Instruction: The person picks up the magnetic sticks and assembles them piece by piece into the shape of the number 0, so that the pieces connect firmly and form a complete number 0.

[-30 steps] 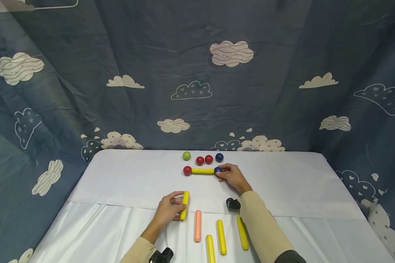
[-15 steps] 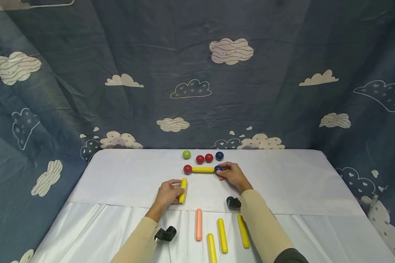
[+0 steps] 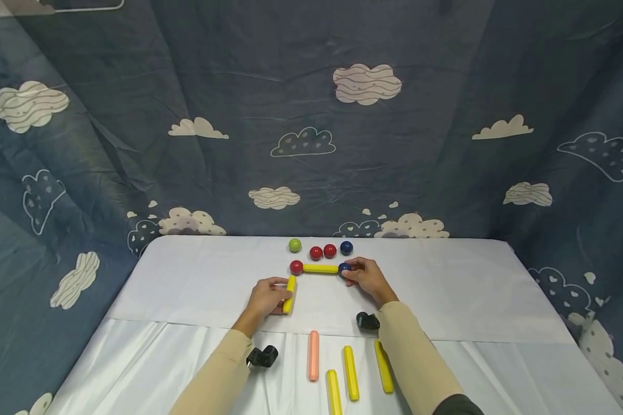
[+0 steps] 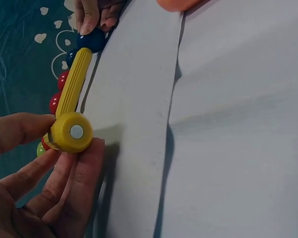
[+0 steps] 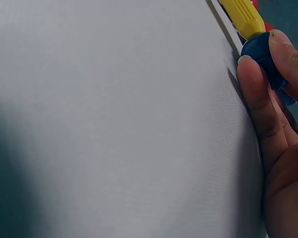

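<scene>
My left hand (image 3: 266, 298) pinches a yellow rod (image 3: 289, 295) between thumb and fingers; its far end is close to a red ball (image 3: 296, 267). In the left wrist view the held yellow rod (image 4: 74, 133) shows its round end, with a silvery disc at the centre. A second yellow rod (image 3: 320, 269) lies crosswise between the red ball and a blue ball (image 3: 344, 270). My right hand (image 3: 367, 279) pinches that blue ball; in the right wrist view the thumb and fingertips lie against the blue ball (image 5: 262, 57), which meets the yellow rod's end (image 5: 246, 19).
A green ball (image 3: 294, 245), two red balls (image 3: 323, 252) and another blue ball (image 3: 346, 248) line the table's far edge. Nearer lie an orange-pink rod (image 3: 314, 355) and several yellow rods (image 3: 351, 373). A dark curtain with clouds (image 3: 311, 173) hangs behind the white table (image 3: 197, 288).
My left hand has moved forward, bringing its yellow rod from near the middle of the table up close to the red ball. The right hand stays at the blue ball.
</scene>
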`<state>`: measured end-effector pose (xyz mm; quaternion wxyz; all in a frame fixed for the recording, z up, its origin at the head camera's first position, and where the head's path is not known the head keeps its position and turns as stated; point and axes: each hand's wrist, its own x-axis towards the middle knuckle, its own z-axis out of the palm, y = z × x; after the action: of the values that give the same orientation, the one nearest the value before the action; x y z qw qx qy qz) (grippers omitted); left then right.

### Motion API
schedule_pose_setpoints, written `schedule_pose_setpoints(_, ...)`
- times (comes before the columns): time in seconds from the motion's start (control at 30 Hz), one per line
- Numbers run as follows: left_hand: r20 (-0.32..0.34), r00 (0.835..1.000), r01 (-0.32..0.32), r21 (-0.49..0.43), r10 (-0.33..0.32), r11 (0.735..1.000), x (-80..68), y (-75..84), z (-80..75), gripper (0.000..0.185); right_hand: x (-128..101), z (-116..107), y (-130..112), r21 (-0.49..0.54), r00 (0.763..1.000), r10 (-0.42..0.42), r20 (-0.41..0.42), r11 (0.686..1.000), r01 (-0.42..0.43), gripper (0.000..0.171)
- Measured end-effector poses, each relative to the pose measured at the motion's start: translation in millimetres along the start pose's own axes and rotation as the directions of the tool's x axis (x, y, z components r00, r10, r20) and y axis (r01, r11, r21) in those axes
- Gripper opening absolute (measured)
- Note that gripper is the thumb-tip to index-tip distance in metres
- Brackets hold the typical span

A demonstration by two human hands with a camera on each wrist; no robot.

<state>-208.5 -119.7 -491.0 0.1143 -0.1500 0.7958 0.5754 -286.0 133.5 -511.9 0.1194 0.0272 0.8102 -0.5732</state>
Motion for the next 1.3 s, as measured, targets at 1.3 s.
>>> schedule_pose_setpoints(1.3, -0.001, 0.998, -0.068, 0.199, 0.069, 0.978, 11.8, 4.2, -1.1, 0.032, 3, 0, 2, 0.029, 1.000, 0.006, -0.001, 1.000, -0.006, 0.036)
